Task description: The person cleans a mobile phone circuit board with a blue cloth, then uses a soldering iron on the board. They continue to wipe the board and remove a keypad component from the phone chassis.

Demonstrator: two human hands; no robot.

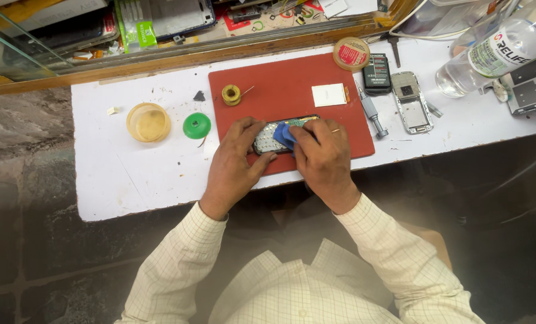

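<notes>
While the round yellow plastic tub (pixel 148 122) and the green round lid (pixel 196 125) lie left of centre on the white worktop (pixel 118 174), they are well apart from the work and at little risk. At the upper left corner of the red rectangular mat (pixel 280 90) a small spool of yellowish solder wire (pixel 231 94) rests; it could be knocked off by a stray elbow. At the mat's lower middle the opened small keypad phone with its circuit board (pixel 277 133) is pinned by the left hand (pixel 237 157), fingers curled narrowly on its left end. A folded blue cloth (pixel 283 135) is pinched and pressed onto it by the right hand (pixel 323 155). Too hard a rub could, it is judged, loosen small parts or slide the phone; the grey screwdriver (pixel 372 111) just right of the mat could be rolled
</notes>
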